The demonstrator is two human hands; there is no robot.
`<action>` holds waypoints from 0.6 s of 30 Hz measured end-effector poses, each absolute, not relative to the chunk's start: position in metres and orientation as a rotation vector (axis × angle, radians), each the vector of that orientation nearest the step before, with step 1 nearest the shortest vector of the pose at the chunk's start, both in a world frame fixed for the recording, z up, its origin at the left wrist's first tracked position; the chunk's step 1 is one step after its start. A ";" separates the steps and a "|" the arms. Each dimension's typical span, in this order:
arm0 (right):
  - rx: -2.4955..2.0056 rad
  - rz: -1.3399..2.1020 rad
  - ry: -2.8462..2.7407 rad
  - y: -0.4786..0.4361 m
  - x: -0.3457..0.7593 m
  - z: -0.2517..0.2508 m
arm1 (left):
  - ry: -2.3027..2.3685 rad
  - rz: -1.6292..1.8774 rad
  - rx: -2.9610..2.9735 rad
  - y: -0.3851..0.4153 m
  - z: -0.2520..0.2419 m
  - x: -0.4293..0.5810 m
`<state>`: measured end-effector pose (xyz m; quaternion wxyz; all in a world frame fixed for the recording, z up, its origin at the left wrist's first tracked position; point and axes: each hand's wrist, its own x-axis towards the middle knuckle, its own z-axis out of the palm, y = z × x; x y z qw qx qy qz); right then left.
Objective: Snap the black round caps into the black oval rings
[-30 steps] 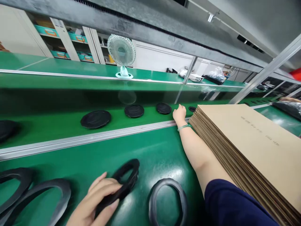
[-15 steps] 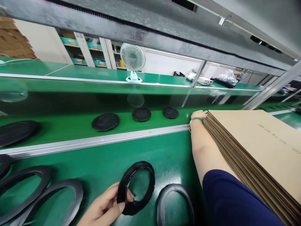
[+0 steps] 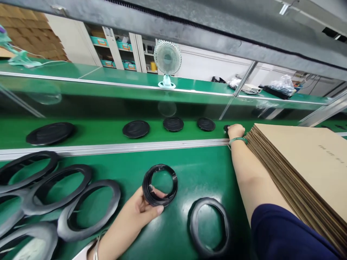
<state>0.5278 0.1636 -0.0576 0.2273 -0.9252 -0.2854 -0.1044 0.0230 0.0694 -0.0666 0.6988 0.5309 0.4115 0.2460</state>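
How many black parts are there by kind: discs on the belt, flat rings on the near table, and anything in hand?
black discs on the belt: 5, the last partly hidden by the right hand
flat rings on the table: 6 in view; the left pile runs off frame
smaller ring in the left hand: 1
Total: 12

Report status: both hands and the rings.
Left hand grips small black rubber ring. Right hand reaches onto green conveyor belt, at a small black disc. Stack of flat cardboard sheets beside right forearm.
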 end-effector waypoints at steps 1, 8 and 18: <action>-2.427 -0.276 -0.817 0.163 0.520 -0.054 | 0.916 0.553 1.174 0.069 -0.063 0.022; -1.718 -0.004 -1.236 0.142 0.375 -0.043 | 1.023 0.559 1.190 0.067 -0.061 0.023; -0.847 0.127 -2.034 0.068 0.239 -0.056 | 1.161 0.602 1.352 0.063 -0.066 0.025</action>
